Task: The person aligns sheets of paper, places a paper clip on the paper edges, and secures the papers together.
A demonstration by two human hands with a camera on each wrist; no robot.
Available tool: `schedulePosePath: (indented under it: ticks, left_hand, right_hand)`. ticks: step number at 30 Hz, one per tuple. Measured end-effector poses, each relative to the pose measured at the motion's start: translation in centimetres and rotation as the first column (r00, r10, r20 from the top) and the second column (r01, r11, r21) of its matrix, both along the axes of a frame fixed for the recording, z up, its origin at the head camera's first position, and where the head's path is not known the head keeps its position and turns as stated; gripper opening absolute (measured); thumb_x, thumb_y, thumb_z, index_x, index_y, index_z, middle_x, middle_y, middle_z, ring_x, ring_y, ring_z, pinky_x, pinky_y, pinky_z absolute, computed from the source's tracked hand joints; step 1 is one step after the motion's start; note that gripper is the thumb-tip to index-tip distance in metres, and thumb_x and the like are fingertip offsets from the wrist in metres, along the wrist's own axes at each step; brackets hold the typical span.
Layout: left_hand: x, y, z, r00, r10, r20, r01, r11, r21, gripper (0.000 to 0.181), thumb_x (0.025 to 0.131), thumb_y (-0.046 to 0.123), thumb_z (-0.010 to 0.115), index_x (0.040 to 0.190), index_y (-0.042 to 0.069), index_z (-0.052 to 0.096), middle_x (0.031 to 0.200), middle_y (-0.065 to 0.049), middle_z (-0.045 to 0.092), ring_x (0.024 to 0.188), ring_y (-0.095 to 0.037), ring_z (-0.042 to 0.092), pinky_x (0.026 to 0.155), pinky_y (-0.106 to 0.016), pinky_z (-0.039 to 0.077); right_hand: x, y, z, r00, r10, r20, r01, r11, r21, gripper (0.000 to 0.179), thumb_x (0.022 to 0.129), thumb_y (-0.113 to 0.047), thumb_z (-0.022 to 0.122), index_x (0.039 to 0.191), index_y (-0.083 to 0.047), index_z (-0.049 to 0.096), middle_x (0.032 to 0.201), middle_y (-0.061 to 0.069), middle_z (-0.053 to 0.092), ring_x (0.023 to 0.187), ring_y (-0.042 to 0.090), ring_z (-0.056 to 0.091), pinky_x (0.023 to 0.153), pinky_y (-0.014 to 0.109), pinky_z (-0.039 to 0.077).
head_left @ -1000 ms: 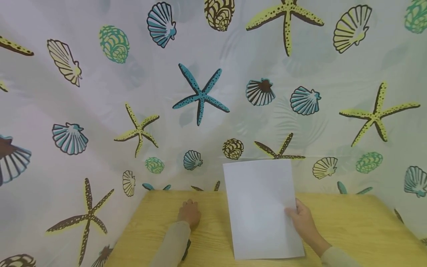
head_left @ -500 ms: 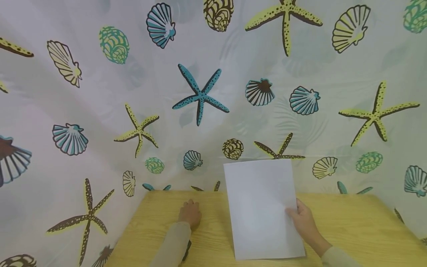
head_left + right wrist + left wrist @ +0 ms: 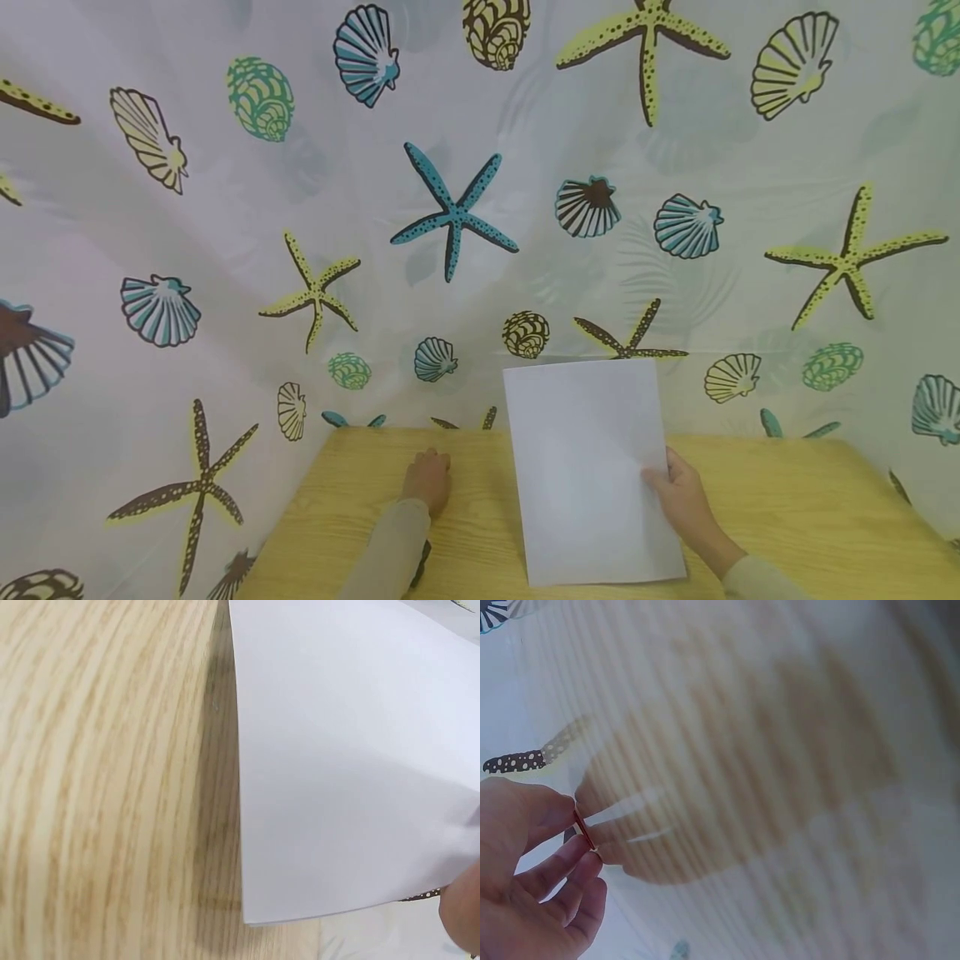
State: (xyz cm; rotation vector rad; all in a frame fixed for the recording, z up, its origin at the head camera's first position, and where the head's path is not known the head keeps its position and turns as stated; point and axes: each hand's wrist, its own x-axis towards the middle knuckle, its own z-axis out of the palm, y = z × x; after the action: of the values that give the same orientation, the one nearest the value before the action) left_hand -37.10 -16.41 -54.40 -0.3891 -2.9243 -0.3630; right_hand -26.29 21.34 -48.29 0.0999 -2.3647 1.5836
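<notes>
Upright above the table, a white sheet of paper point(image 3: 581, 467) is gripped at its right edge by my right hand point(image 3: 681, 497), thumb in front and fingers behind. In the right wrist view the paper point(image 3: 337, 765) leans over the wood grain, with a thumb point(image 3: 461, 907) at the lower right. My left hand point(image 3: 427, 482) is low over the table, left of the paper. The left wrist view shows that hand point(image 3: 536, 862) with thumb and fingertips pinching a small, thin reddish strip point(image 3: 583, 829) at the tabletop; its kind I cannot tell.
A light wooden table point(image 3: 787, 500) spreads beneath both hands. White curtain point(image 3: 525, 275) printed with shells and starfish encloses it at the back and on both sides. A dark band point(image 3: 422, 562) shows under the left sleeve.
My left hand has turned slightly, its fingers shifting a little at the tabletop. The right hand and the paper have stayed in place.
</notes>
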Motion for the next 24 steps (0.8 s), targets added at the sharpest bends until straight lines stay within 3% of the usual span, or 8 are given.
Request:
schedulePosePath:
  ticks: [9,17,24]
  left_hand:
    - [-0.49,0.11,-0.22,1.0,-0.005,-0.017,0.005,1.0,0.024,0.003,0.089,0.008,0.063,0.087,0.008,0.065,0.081,-0.006,0.053,0.08,-0.027,0.055,0.067,-0.043,0.05]
    - [-0.81,0.35,-0.7,1.0,-0.003,-0.028,0.004,1.0,0.015,0.01,0.088,0.012,0.065,0.079,0.011,0.063,0.075,-0.001,0.054,0.071,-0.02,0.054,0.059,-0.036,0.048]
    - [-0.56,0.53,-0.4,1.0,-0.004,-0.025,0.004,1.0,0.025,0.014,0.086,0.009,0.066,0.074,0.011,0.06,0.072,0.0,0.056,0.069,-0.019,0.056,0.06,-0.034,0.049]
  right_hand:
    - [-0.09,0.2,-0.22,1.0,-0.001,-0.002,0.001,1.0,0.0,0.042,0.094,0.001,0.046,0.133,0.014,0.038,0.129,0.035,0.046,0.116,0.046,0.049,0.092,0.052,0.044]
    - [-0.14,0.33,-0.16,1.0,0.004,0.011,-0.004,1.0,-0.002,0.042,0.095,0.001,0.045,0.133,0.014,0.037,0.132,0.035,0.043,0.12,0.047,0.045,0.095,0.055,0.041]
    - [0.01,0.27,-0.02,1.0,0.002,0.008,-0.002,1.0,-0.013,0.042,0.094,0.001,0.046,0.133,0.014,0.038,0.13,0.035,0.045,0.117,0.047,0.048,0.093,0.055,0.043]
